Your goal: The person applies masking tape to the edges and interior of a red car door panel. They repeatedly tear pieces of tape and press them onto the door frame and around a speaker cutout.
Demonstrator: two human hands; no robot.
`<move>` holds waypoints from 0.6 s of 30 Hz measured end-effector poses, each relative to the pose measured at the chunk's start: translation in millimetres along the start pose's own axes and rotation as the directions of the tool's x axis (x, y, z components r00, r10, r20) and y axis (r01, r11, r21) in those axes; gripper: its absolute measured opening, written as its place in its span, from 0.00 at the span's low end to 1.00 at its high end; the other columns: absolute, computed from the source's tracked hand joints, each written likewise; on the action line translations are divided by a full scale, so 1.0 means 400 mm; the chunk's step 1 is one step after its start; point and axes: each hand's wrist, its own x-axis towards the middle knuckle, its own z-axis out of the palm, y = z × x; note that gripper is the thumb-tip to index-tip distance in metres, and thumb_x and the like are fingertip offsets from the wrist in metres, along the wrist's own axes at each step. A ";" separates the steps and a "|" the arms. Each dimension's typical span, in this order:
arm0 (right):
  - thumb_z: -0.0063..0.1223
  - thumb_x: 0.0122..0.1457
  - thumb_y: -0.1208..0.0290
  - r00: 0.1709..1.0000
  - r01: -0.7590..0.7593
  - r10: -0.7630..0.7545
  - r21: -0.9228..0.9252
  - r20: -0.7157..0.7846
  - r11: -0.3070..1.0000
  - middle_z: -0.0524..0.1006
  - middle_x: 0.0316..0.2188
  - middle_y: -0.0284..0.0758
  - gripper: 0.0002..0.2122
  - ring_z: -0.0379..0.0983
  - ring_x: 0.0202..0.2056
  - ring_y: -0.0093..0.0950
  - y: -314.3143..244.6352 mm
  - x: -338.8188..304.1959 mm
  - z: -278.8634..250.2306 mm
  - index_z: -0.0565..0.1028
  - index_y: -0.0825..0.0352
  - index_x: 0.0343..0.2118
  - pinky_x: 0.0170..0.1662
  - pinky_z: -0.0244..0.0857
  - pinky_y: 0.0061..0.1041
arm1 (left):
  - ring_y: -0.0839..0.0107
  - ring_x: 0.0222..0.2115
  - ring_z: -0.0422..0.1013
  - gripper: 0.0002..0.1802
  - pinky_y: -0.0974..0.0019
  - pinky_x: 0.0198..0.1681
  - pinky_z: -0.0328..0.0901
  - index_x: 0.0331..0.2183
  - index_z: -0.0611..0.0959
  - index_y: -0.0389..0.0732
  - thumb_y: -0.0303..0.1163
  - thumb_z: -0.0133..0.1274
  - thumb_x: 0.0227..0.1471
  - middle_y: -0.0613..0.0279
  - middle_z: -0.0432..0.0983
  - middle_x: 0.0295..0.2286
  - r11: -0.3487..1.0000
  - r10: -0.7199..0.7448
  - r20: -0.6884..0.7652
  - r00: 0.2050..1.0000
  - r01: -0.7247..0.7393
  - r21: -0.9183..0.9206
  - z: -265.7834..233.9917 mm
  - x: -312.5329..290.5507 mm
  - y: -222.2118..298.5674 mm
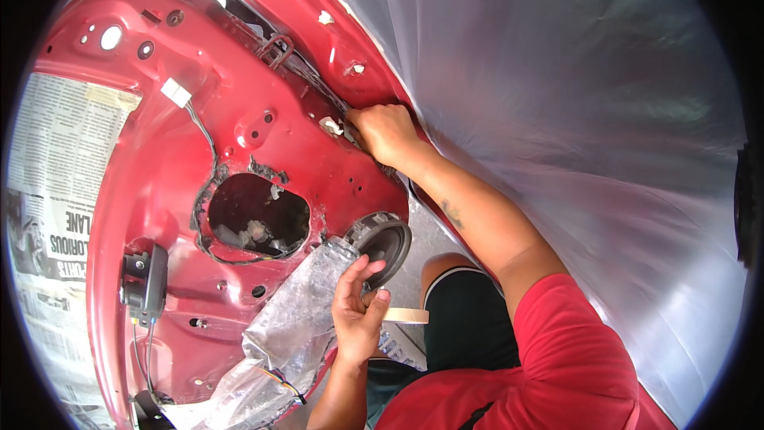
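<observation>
My right hand reaches to the narrow gap between the red car door and the red body frame. Its fingers are curled in, and the fingertips are hidden at the door edge beside a torn white scrap. My left hand is raised over the lower door with fingers partly bent. A cream roll of masking tape sits in it by the thumb; how the fingers grip it is partly hidden. Just behind the left fingers is a round black speaker in the door.
Crumpled clear plastic sheeting hangs from the door below a large oval opening. A white connector dangles on wires. A black door handle stands out at left. Newspaper masks the window; translucent plastic film covers the right side.
</observation>
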 end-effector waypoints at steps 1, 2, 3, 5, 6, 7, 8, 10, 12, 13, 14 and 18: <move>0.55 0.54 0.69 1.000 -0.004 0.004 -0.013 0.005 1.000 0.82 0.26 0.41 0.06 0.82 0.32 0.43 -0.002 0.000 0.000 0.81 0.59 0.34 0.34 0.73 0.45 | 0.87 0.31 0.70 0.35 0.81 0.33 0.64 0.64 0.66 0.38 0.13 0.54 0.58 0.52 0.70 0.56 1.000 -0.002 -0.002 1.000 0.002 -0.002 0.000 0.000 0.000; 0.55 0.54 0.69 1.000 -0.008 0.008 -0.025 0.009 1.000 0.83 0.26 0.41 0.06 0.82 0.32 0.43 -0.004 0.000 -0.001 0.81 0.59 0.34 0.34 0.73 0.45 | 0.87 0.31 0.70 0.35 0.81 0.33 0.64 0.64 0.66 0.38 0.13 0.54 0.58 0.53 0.70 0.56 1.000 -0.002 -0.001 1.000 0.002 0.002 0.000 0.000 0.001; 0.54 0.54 0.69 1.000 -0.012 0.012 -0.037 0.015 0.999 0.83 0.26 0.41 0.06 0.82 0.32 0.42 -0.006 0.000 -0.001 0.81 0.58 0.34 0.34 0.73 0.45 | 0.87 0.31 0.70 0.35 0.81 0.33 0.64 0.64 0.66 0.38 0.13 0.54 0.58 0.53 0.70 0.56 1.000 -0.003 -0.001 1.000 0.003 0.006 -0.001 -0.001 0.000; 0.54 0.54 0.69 1.000 -0.013 0.014 -0.057 0.022 0.998 0.83 0.27 0.40 0.06 0.83 0.33 0.42 -0.008 0.000 0.000 0.81 0.58 0.34 0.34 0.73 0.44 | 0.87 0.31 0.70 0.35 0.81 0.33 0.64 0.64 0.66 0.38 0.13 0.54 0.58 0.53 0.70 0.56 1.000 -0.004 -0.004 1.000 0.004 0.011 -0.003 -0.004 0.000; 0.54 0.54 0.70 1.000 -0.013 0.015 -0.066 0.026 0.998 0.83 0.27 0.40 0.06 0.83 0.33 0.41 -0.008 0.000 0.000 0.81 0.58 0.34 0.34 0.73 0.44 | 0.87 0.31 0.70 0.35 0.81 0.33 0.64 0.64 0.66 0.38 0.13 0.54 0.58 0.53 0.70 0.56 1.000 -0.005 -0.008 1.000 0.005 0.011 -0.002 -0.005 0.000; 0.54 0.54 0.70 1.000 -0.004 0.006 -0.078 0.029 0.997 0.83 0.27 0.40 0.06 0.83 0.33 0.41 -0.009 0.000 0.001 0.81 0.58 0.34 0.34 0.73 0.43 | 0.87 0.31 0.70 0.35 0.81 0.33 0.64 0.64 0.66 0.38 0.13 0.54 0.58 0.53 0.70 0.56 1.000 -0.005 -0.012 1.000 0.005 0.012 -0.002 -0.006 0.000; 0.54 0.55 0.70 0.999 0.005 -0.003 -0.090 0.032 0.996 0.83 0.27 0.40 0.07 0.83 0.33 0.41 -0.009 0.000 0.001 0.81 0.58 0.34 0.34 0.73 0.43 | 0.87 0.30 0.70 0.35 0.81 0.33 0.64 0.64 0.66 0.38 0.13 0.54 0.58 0.53 0.70 0.56 1.000 -0.010 -0.015 1.000 0.010 0.012 -0.003 -0.007 -0.001; 0.54 0.55 0.69 0.999 0.049 -0.048 -0.126 0.011 0.991 0.83 0.27 0.39 0.07 0.83 0.32 0.40 -0.005 0.001 0.005 0.81 0.59 0.34 0.34 0.73 0.42 | 0.87 0.30 0.70 0.34 0.80 0.33 0.64 0.64 0.66 0.38 0.13 0.54 0.58 0.53 0.70 0.56 1.000 -0.019 -0.018 1.000 0.019 0.017 -0.004 -0.009 -0.001; 0.53 0.55 0.69 0.992 0.116 -0.124 -0.177 -0.034 0.977 0.82 0.26 0.37 0.07 0.82 0.30 0.39 0.012 -0.004 0.016 0.81 0.59 0.35 0.33 0.73 0.41 | 0.86 0.30 0.70 0.34 0.80 0.33 0.64 0.64 0.66 0.37 0.13 0.54 0.58 0.53 0.71 0.56 0.999 -0.029 -0.015 0.999 0.029 0.023 -0.004 -0.012 0.001; 0.54 0.55 0.69 0.986 0.132 -0.147 -0.177 -0.077 0.975 0.82 0.25 0.36 0.07 0.82 0.30 0.38 0.020 -0.009 0.017 0.81 0.59 0.35 0.34 0.72 0.41 | 0.86 0.30 0.70 0.34 0.80 0.32 0.64 0.64 0.66 0.37 0.13 0.54 0.58 0.54 0.71 0.56 0.999 -0.031 -0.014 0.999 0.031 0.026 -0.004 -0.012 0.002; 0.54 0.55 0.68 0.978 0.147 -0.170 -0.179 -0.121 0.973 0.81 0.25 0.35 0.07 0.82 0.29 0.38 0.029 -0.016 0.016 0.81 0.59 0.35 0.34 0.72 0.40 | 0.86 0.30 0.70 0.34 0.80 0.32 0.64 0.64 0.66 0.37 0.13 0.54 0.58 0.54 0.71 0.55 0.999 -0.033 -0.012 0.999 0.034 0.030 -0.004 -0.013 0.004; 0.56 0.56 0.67 0.935 0.184 -0.209 -0.111 -0.285 0.977 0.80 0.25 0.31 0.06 0.81 0.27 0.35 0.034 -0.048 0.037 0.80 0.58 0.34 0.34 0.71 0.38 | 0.86 0.29 0.70 0.33 0.80 0.32 0.65 0.63 0.67 0.37 0.14 0.53 0.58 0.56 0.72 0.53 0.998 -0.050 -0.035 0.998 0.051 0.022 -0.014 -0.019 -0.003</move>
